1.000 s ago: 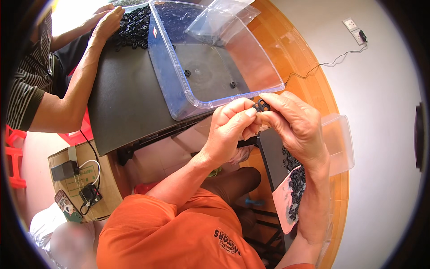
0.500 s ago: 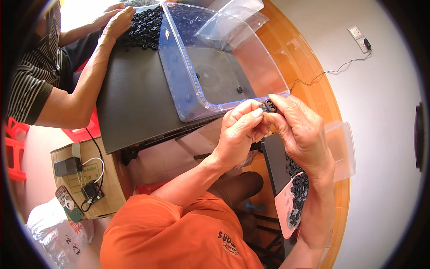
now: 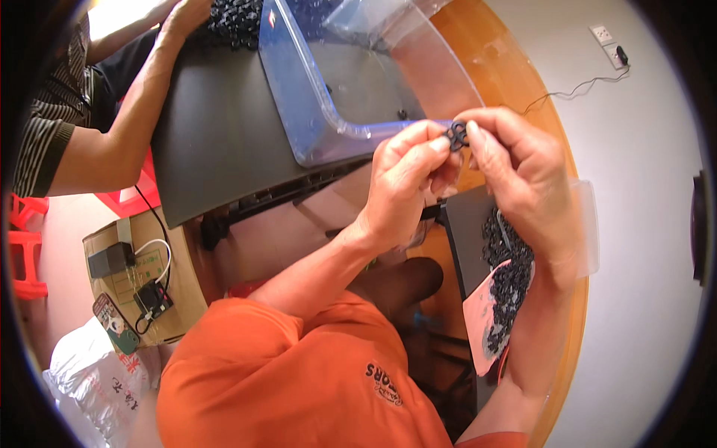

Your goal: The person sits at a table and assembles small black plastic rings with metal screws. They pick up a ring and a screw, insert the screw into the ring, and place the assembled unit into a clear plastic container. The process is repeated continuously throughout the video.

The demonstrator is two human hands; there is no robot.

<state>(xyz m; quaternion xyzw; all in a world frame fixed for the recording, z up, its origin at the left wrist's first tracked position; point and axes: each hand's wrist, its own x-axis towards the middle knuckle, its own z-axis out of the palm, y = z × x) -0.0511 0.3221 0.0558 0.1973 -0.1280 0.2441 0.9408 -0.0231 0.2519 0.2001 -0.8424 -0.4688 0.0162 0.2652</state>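
Note:
Close together in front of the clear plastic box (image 3: pixel 287 97), my two hands pinch one small black looped part (image 3: pixel 457 137). It has several round openings; whether it is one piece or two joined ones I cannot tell. My left hand (image 3: pixel 403 172) grips its left side between thumb and forefinger, the other fingers curled. My right hand (image 3: pixel 523 160) closes thumb and forefinger on its right side. Below my right hand, a heap of small black parts (image 3: pixel 511 276) lies partly on a pink sheet (image 3: pixel 482 321), partly hidden by my right forearm.
A co-worker's hand (image 3: pixel 190 13) is beside a pile of black parts (image 3: pixel 235 24) on the dark table (image 3: pixel 216 134). A cardboard box (image 3: pixel 183 287) at the left bears adapters and cables (image 3: pixel 153 299). A wall socket (image 3: pixel 603 36) is at the right.
Both hands and the black part sit higher in the picture, and the part is turned differently between my fingers. The box and table have also shifted up as the view moved.

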